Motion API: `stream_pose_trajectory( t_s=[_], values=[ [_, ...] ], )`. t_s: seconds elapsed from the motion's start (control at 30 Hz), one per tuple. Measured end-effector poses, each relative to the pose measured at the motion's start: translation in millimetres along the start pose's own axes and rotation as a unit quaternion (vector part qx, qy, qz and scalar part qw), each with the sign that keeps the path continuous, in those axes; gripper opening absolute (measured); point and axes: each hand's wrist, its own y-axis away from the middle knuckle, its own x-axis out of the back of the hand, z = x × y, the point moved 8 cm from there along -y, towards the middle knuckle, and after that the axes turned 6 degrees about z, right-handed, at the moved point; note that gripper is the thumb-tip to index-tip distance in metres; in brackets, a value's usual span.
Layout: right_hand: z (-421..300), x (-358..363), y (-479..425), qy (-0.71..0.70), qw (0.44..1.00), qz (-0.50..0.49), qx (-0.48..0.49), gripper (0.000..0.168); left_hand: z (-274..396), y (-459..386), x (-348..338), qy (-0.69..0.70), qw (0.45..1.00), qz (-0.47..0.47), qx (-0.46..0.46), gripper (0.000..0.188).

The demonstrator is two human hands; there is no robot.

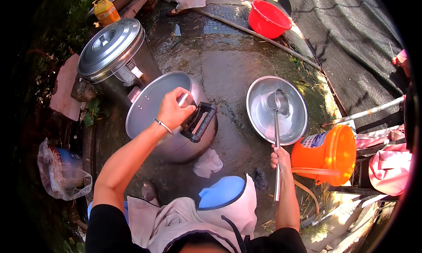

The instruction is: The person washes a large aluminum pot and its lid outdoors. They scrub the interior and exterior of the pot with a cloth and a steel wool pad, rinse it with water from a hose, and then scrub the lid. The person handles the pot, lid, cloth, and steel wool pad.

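My left hand point(176, 108) is closed on the rim of a large metal pot point(171, 147), beside its black handle point(201, 121). The pot tilts on the wet ground with its mouth facing up and left. In my right hand point(281, 156) is the long handle of a metal ladle point(277, 131), whose bowl lies over a wide metal basin point(255, 121) on the ground. Between pot and me, a crumpled whitish plastic bag or cloth point(208, 163) rests on the ground, with a dark scouring pad point(261, 179) to its right.
A lidded steel container point(110, 48) stands behind the pot at left. An orange bucket point(316, 154) lies at right beside the basin, near a hose point(308, 193). Farther off are a red basin point(268, 20), a long pole point(230, 24), a yellow jug point(106, 12) and another person's foot point(178, 12).
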Motion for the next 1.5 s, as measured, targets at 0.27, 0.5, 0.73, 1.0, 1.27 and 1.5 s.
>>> stream_pose_trajectory(
  t_s=[0.27, 0.5, 0.73, 1.0, 1.27, 1.5],
  values=[
    [-21, 15, 42, 0.132, 0.991, 0.027, 0.017, 0.022, -52, -73, 65, 0.377, 0.902, 0.156, 0.143, 0.030],
    [-88, -13, 116, 0.203, 0.978, 0.003, 0.055, 0.025, -75, -112, 40, 0.448, 0.835, 0.273, 0.166, 0.035],
    [-179, -92, 170, 0.303, 0.938, -0.047, 0.159, 0.047, -101, -184, 27, 0.572, 0.774, 0.171, 0.211, 0.018],
    [-213, -191, 159, 0.403, 0.880, -0.108, 0.227, 0.047, -118, -235, -4, 0.347, 0.899, 0.188, 0.191, 0.035],
    [-210, -142, 145, 0.351, 0.914, -0.091, 0.184, 0.041, -64, -210, -47, 0.396, 0.900, 0.120, 0.136, 0.048],
    [-135, -42, 106, 0.171, 0.980, -0.048, 0.085, 0.034, -29, -155, -30, 0.422, 0.903, -0.020, 0.080, 0.052]
  ],
)
